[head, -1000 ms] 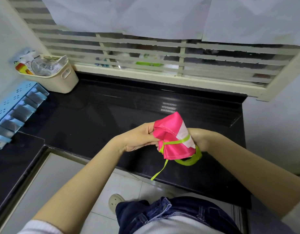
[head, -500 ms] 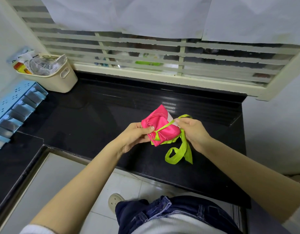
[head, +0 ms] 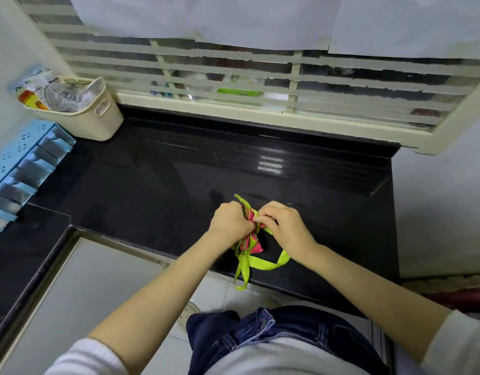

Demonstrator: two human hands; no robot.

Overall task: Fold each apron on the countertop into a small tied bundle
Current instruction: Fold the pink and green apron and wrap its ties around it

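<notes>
Stands at a glossy black stone countertop (head: 179,185), cream plastic basket (head: 98,123) in its far left corner; clenches left hand (head: 229,221) round a bunched pink satin apron (head: 249,243) near the front edge; pinches the same bundle with right hand (head: 285,228); leaves lime-green ribbon straps (head: 274,265) dangling over that edge.

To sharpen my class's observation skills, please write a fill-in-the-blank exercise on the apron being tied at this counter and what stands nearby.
The left hand and the right hand both grip a bundled apron whose fabric is ____.
Its loose straps are coloured ____.
The cream basket stands at the far ____ corner of the countertop.
Missing words: pink; green; left.
</notes>
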